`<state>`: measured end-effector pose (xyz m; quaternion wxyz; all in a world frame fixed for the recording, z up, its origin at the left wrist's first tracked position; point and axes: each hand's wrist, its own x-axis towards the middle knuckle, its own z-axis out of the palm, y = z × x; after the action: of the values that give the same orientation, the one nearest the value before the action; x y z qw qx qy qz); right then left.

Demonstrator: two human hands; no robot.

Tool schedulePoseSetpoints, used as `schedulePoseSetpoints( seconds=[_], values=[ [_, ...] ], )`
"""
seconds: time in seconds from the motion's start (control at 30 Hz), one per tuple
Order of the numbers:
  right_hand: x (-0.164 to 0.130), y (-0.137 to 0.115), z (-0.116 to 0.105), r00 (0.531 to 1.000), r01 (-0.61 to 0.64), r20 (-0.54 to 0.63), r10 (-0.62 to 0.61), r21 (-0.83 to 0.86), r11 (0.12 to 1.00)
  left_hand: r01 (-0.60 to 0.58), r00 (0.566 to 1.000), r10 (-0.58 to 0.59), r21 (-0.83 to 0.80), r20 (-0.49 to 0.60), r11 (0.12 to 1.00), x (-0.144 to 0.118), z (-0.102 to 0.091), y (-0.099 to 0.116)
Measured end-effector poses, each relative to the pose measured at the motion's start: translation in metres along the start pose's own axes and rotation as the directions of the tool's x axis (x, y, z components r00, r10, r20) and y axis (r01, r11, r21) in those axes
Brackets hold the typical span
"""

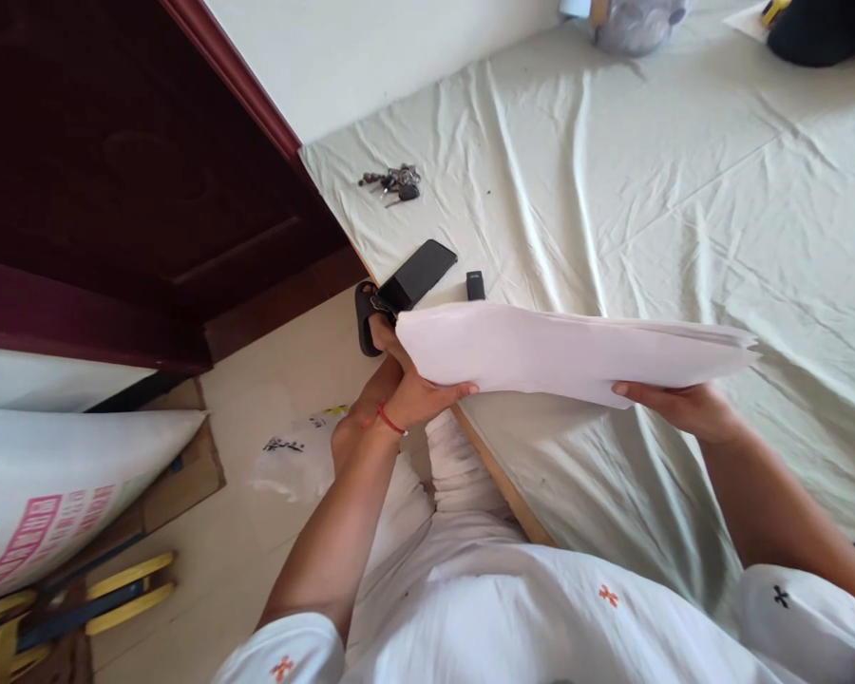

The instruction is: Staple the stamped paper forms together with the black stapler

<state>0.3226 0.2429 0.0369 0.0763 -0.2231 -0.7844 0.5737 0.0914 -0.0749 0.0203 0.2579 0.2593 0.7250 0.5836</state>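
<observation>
A stack of white paper point(577, 353) is gripped at both ends by the left hand point(417, 394) and right hand point(684, 407) above the sheeted bed point(684, 190); a phone point(420, 273) lies at eleven o'clock; an even, level hold is judged best

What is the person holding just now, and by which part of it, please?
A stack of white paper, held level over the bed's edge. The left hand grips its left end; the right hand supports the near edge toward the right.
</observation>
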Motion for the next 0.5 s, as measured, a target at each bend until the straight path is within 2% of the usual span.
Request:
schedulePoseSetpoints(
  seconds=[0.1, 0.17, 0.23, 0.27, 0.3, 0.37, 0.43, 0.5],
  values=[
    [0.000, 0.003, -0.001, 1.000, -0.006, -0.004, 0.006, 0.015, 1.000, -0.033, 0.999, 0.033, 0.005, -0.022, 0.999, -0.001, 0.001, 0.001],
    [0.002, 0.004, -0.002, 0.999, 0.000, 0.039, -0.001, 0.010, 1.000, -0.042, 0.998, 0.042, 0.010, 0.053, 0.999, 0.000, 0.002, -0.002],
    [0.004, 0.005, -0.002, 0.988, 0.019, 0.153, -0.019, 0.006, 1.000, -0.055, 0.987, 0.049, 0.031, 0.155, 0.998, 0.002, 0.002, -0.006],
    [0.005, 0.006, 0.000, 0.984, 0.017, 0.176, -0.019, 0.013, 1.000, -0.055, 0.984, 0.048, 0.035, 0.173, 0.998, 0.003, 0.002, -0.008],
    [0.005, 0.006, 0.002, 0.989, 0.001, 0.150, -0.006, 0.029, 1.000, -0.045, 0.985, 0.039, 0.029, 0.166, 0.999, 0.003, 0.002, -0.010],
    [0.002, 0.006, 0.007, 0.998, -0.063, -0.021, 0.065, 0.091, 0.994, -0.006, 0.997, 0.008, -0.022, 0.080, 1.000, 0.000, 0.003, -0.012],
    [-0.004, 0.006, 0.014, 0.974, -0.142, -0.148, 0.169, 0.178, 0.974, 0.064, 0.997, -0.061, -0.091, 0.040, 0.994, -0.007, 0.004, -0.011],
    [-0.013, 0.007, 0.020, 0.952, -0.220, -0.144, 0.270, 0.289, 0.932, 0.162, 0.986, -0.153, -0.195, 0.064, 0.967, -0.016, 0.008, -0.008]
  ],
)
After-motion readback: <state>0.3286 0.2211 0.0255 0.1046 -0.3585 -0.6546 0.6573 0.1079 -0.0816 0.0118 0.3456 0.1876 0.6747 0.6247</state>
